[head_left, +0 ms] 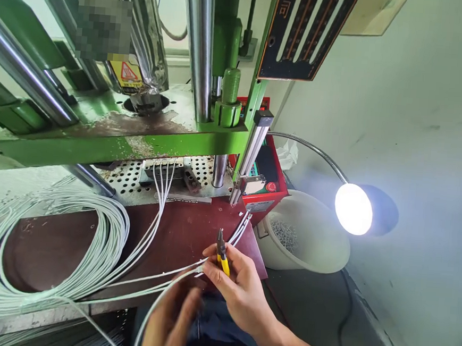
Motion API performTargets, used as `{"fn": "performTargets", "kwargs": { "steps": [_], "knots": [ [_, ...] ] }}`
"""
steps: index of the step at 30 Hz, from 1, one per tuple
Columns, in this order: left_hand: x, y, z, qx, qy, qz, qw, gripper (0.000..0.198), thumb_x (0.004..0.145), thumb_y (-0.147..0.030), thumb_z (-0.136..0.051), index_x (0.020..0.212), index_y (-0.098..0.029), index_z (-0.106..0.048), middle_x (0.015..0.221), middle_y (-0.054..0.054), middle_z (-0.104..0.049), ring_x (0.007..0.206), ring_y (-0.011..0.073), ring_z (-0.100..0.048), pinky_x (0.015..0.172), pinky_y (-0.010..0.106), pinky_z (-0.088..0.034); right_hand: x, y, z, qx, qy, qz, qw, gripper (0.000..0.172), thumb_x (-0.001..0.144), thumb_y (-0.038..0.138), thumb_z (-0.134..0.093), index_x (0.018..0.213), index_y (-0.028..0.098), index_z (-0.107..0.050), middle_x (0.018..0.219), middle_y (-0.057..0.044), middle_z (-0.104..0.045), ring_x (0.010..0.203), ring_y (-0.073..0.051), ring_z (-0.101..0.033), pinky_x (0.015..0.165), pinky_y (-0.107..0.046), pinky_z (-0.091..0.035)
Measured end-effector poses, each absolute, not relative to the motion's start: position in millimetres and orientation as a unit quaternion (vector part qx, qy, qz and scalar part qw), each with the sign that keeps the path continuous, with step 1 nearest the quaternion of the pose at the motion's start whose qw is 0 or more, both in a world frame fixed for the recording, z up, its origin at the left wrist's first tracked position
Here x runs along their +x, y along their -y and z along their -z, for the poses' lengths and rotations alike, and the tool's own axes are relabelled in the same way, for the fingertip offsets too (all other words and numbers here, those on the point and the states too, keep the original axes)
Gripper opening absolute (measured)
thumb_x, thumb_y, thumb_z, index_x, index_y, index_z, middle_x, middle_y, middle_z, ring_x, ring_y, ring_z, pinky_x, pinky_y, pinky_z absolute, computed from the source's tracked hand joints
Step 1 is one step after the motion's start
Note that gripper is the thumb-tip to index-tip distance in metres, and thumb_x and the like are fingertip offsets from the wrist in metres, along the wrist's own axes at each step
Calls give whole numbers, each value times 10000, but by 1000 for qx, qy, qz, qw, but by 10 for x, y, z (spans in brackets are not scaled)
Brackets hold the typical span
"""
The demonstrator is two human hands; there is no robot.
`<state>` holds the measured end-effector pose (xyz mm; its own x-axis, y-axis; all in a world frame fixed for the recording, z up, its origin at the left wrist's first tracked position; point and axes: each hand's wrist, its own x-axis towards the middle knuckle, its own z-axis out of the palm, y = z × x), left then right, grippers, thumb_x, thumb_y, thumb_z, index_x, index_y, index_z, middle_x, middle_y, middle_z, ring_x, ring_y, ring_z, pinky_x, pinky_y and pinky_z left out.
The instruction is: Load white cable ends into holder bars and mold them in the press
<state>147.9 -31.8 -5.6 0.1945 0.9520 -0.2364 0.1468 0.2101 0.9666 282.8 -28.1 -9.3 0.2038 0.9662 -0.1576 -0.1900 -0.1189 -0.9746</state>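
My right hand [241, 288] is closed around small cutting pliers [223, 259] with yellow handles, their dark jaws pointing up. Its thumb and fingertips also meet the end of a white cable [178, 278]. Below and to the left is my left hand [173, 323], smeared by motion, close to that cable; whether its fingers grip it I cannot make out. A large coil of white cable [116, 233] lies on the left of the brown board [194, 229]. Several cables run from the coil into a metal mould [163, 170] under the press.
The green press [169, 146] stands over a perforated plate [128, 181]. A red control box [267, 197] with a red button is at its right. Beside it stands a white bucket [309, 243] holding small pieces. A lit lamp [353, 209] hangs on a flexible arm. Short cable ends [242, 227] lie at the board's right.
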Motion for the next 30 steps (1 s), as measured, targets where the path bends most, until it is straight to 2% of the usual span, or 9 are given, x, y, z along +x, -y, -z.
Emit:
{"fn": "performTargets", "kwargs": {
  "steps": [4,9,11,14,16,18,21,25,30],
  "knots": [
    [1354,40,-63,521,-556,-365,534,298,773,-488,-687,857,-216,-777,907,79,-766,937,287,-677,909,363,-529,2697,353,141,-534,379,-524,545,218,815,338,-699,932,169,-627,826,-12,-636,719,-122,-565,659,-213,-471],
    [1289,7,-81,493,-555,-379,552,243,773,-436,-700,780,-202,-766,718,35,-729,709,219,-660,758,294,-543,2660,385,153,-541,424,-504,523,154,902,291,-591,992,169,-616,831,-34,-636,729,-139,-588,680,-243,-495],
    [1268,2,-71,485,-549,-384,563,230,780,-414,-698,795,-193,-758,669,20,-705,620,183,-630,674,264,-526,2713,431,150,-526,499,-433,536,145,927,274,-556,1029,187,-610,871,-54,-642,780,-167,-603,729,-293,-510],
    [1236,-30,-90,487,-530,-378,582,249,792,-412,-681,755,-174,-743,659,23,-694,527,157,-599,600,262,-500,2817,527,188,-504,525,-297,618,284,981,328,-426,1209,212,-550,1116,-141,-623,1038,-265,-603,883,-442,-500],
    [1234,-51,-128,493,-536,-380,570,272,815,-420,-650,753,-170,-736,660,26,-694,509,156,-598,598,272,-495,2882,578,215,-503,466,-350,638,417,1013,347,-233,1332,195,-454,1178,-183,-595,1089,-290,-606,875,-487,-515],
    [1250,-62,-174,498,-551,-384,548,278,834,-427,-625,790,-175,-734,643,18,-690,508,162,-602,600,277,-494,2941,612,197,-489,442,-474,584,461,1011,305,-158,1388,180,-392,1089,-169,-615,969,-260,-657,778,-436,-559],
    [1285,-61,-229,511,-560,-381,529,283,848,-437,-604,797,-188,-729,635,16,-701,510,171,-612,596,278,-500,3021,643,93,-462,566,-526,435,452,992,293,-371,1441,245,-355,1050,-99,-622,913,-211,-648,767,-354,-563],
    [1313,-36,-251,531,-559,-376,514,266,855,-423,-593,784,-207,-730,628,16,-713,503,174,-627,602,275,-511,3049,605,60,-555,726,-265,307,518,954,227,-497,1451,222,-352,1096,-96,-625,970,-225,-593,881,-396,-521],
    [1275,-22,-190,556,-554,-380,490,182,811,-375,-649,813,-230,-759,743,35,-746,649,215,-688,616,265,-533,3007,456,146,-588,761,-131,242,224,836,115,-597,1048,186,-579,1004,-67,-640,876,-220,-572,797,-394,-501]
  ]
}}
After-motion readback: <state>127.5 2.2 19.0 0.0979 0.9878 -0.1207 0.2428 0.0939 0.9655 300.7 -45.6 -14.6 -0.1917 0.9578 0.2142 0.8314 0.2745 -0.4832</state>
